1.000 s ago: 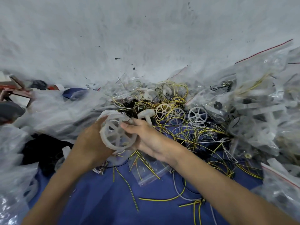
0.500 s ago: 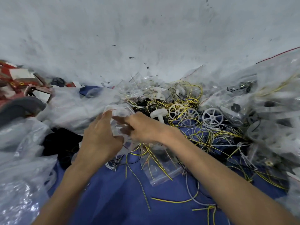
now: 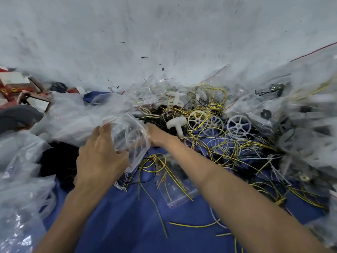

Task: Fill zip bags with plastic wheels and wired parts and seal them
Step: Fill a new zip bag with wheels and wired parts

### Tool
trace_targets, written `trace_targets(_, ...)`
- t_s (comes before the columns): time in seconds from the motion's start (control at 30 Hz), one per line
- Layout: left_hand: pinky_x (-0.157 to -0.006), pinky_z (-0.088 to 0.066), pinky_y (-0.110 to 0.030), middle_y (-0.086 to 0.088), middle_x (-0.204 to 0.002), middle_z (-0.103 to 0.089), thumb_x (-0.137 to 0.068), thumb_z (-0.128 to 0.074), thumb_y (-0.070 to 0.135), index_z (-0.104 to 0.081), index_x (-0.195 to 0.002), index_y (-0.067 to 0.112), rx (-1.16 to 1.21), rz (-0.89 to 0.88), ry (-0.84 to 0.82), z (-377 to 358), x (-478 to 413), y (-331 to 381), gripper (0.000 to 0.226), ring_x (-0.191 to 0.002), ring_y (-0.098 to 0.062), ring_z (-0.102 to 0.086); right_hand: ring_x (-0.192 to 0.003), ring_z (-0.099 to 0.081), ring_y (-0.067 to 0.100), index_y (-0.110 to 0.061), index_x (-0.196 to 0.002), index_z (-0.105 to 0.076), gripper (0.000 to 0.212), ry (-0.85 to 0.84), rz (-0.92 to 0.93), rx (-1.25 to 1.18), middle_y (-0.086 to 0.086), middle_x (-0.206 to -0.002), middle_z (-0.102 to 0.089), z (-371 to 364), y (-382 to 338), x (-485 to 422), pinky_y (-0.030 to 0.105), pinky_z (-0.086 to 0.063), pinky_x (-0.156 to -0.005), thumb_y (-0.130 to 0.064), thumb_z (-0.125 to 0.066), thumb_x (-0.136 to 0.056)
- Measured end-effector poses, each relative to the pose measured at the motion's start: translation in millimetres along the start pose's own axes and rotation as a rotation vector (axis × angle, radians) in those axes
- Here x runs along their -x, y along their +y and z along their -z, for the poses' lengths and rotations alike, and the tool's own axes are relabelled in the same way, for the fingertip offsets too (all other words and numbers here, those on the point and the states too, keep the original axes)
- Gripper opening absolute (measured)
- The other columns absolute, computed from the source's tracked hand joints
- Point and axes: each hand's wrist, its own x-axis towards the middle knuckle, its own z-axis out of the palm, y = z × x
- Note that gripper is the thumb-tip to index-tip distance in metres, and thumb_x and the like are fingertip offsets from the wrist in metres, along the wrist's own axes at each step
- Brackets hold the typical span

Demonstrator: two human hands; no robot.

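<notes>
Clear plastic zip bag [image 3: 131,141] is held up in the head view, just above the blue cloth tabletop [image 3: 127,225], between both hands. The left hand [image 3: 100,157] grips its near left side with curled fingers. The right hand [image 3: 158,136] closes on its right edge beside the red-lined mouth, fingertips hidden behind the plastic. A white spoked plastic wheel [image 3: 135,138] shows faintly inside. Motion blur hides whether wired parts are in with it and whether the strip is pressed shut. My guess is that this bag is being filled or sealed.

Much is left. Loose white spoked wheels [image 3: 197,119] and a white mushroom-shaped plastic part [image 3: 176,125] lie in a tangle of yellow and white wires [image 3: 209,106] just right of the hands. A small flat zip bag [image 3: 179,190] lies under the right forearm with yellow wires across it. A heap of filled clear bags [image 3: 300,125] stands at the right, which suggests many are done.

Crumpled clear plastic sheeting [image 3: 21,161] crowds the left, with red and white cardboard boxes [image 3: 16,88] behind it. The knotted wires look likely to snag anything pulled out
</notes>
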Motion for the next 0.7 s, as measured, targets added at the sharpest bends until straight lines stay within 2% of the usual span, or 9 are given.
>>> trace_targets(0.07,-0.089,-0.039,-0.049,-0.015,-0.128,-0.049,-0.073,-0.062,0.012,-0.045,-0.128,0.01,-0.018,0.003,-0.011,-1.0,1.5,-1.3,0.058,-0.112,-0.043,-0.049,-0.126,-0.042,0.037,-0.004,-0.137,-0.04,0.053,-0.061,-0.051,0.05,0.019,-0.137,-0.043,-20.1,9.5,-0.5,0.044,-0.035,-0.104,-0.016,-0.06,-0.089)
trace_targets(0.2,-0.091,-0.038,-0.049,-0.015,-0.131,-0.049,-0.072,-0.062,0.011,-0.043,-0.13,0.012,-0.002,0.023,-0.011,1.3,-2.3,-1.9,0.061,-0.115,-0.043,-0.047,-0.107,-0.052,0.038,-0.001,-0.123,-0.04,0.036,0.504,0.083,0.224,0.019,-0.125,-0.047,-15.6,4.0,4.9,0.047,-0.041,-0.084,-0.019,-0.048,-0.093)
trace_targets(0.3,-0.094,-0.036,-0.047,-0.015,-0.133,-0.048,-0.073,-0.063,0.008,-0.044,-0.132,0.011,0.037,0.01,-0.028,2.0,0.2,-0.4,0.062,-0.118,-0.041,-0.046,-0.092,-0.059,0.027,-0.005,-0.105,-0.051,0.028,0.724,0.047,-0.461,0.011,-0.099,-0.06,22.1,-21.2,21.7,0.036,-0.047,-0.077,-0.027,-0.058,-0.089)
trace_targets(0.37,-0.096,-0.035,-0.044,-0.015,-0.136,-0.047,-0.073,-0.065,0.006,-0.044,-0.134,0.01,0.092,-0.016,-0.052,1.2,1.2,1.9,0.065,-0.121,-0.039,-0.045,-0.077,-0.064,0.019,-0.011,-0.094,-0.053,0.015,0.591,0.122,-1.017,0.002,-0.086,-0.065,51.1,-38.6,41.4,0.028,-0.05,-0.067,-0.02,-0.062,-0.087)
trace_targets(0.43,-0.1,-0.032,-0.04,-0.013,-0.139,-0.046,-0.073,-0.068,0.005,-0.044,-0.136,0.01,0.141,-0.039,-0.089,2.3,0.3,3.1,0.068,-0.125,-0.034,-0.043,-0.066,-0.066,0.017,-0.008,-0.089,-0.059,0.006,0.157,0.309,-1.366,0.002,-0.078,-0.069,66.9,-43.2,59.6,0.029,-0.056,-0.063,-0.011,-0.059,-0.084)
trace_targets(0.47,-0.101,-0.032,-0.038,-0.014,-0.138,-0.048,-0.072,-0.07,0.005,-0.045,-0.136,0.01,0.171,-0.044,-0.11,3.6,-0.7,3.1,0.068,-0.126,-0.033,-0.044,-0.066,-0.067,0.015,-0.006,-0.089,-0.062,0.009,-0.034,0.315,-1.357,0.003,-0.077,-0.07,68.3,-44.5,68.9,0.028,-0.057,-0.062,-0.009,-0.056,-0.082)
trace_targets(0.53,-0.093,-0.039,-0.039,-0.02,-0.122,-0.059,-0.071,-0.072,0.004,-0.049,-0.132,0.01,0.236,-0.04,-0.146,6.9,-2.5,3.5,0.066,-0.112,-0.035,-0.054,-0.079,-0.067,0.017,-0.001,-0.099,-0.062,0.018,-0.138,0.22,-0.898,0.007,-0.09,-0.07,59.1,-43.7,78.1,0.029,-0.056,-0.073,-0.005,-0.06,-0.081)
trace_targets(0.63,-0.078,-0.042,-0.035,-0.016,-0.09,-0.066,-0.068,-0.074,0.0,-0.052,-0.129,0.011,0.308,-0.074,-0.176,9.4,-2.9,5.1,0.066,-0.083,-0.03,-0.06,-0.106,-0.056,0.028,0.007,-0.116,-0.054,0.034,0.017,0.262,0.0,0.02,-0.114,-0.058,31.4,-38.8,79.3,0.032,-0.041,-0.089,-0.005,-0.061,-0.086)
trace_targets(0.7,-0.09,-0.038,-0.03,-0.014,-0.113,-0.063,-0.064,-0.074,-0.006,-0.051,-0.13,0.007,0.307,-0.125,-0.179,7.0,-0.9,7.3,0.071,-0.104,-0.028,-0.058,-0.134,-0.029,0.037,0.002,-0.141,-0.028,0.064,-0.076,0.299,0.299,0.028,-0.145,-0.026,8.3,-40.6,76.7,0.035,-0.027,-0.108,-0.01,-0.06,-0.086)
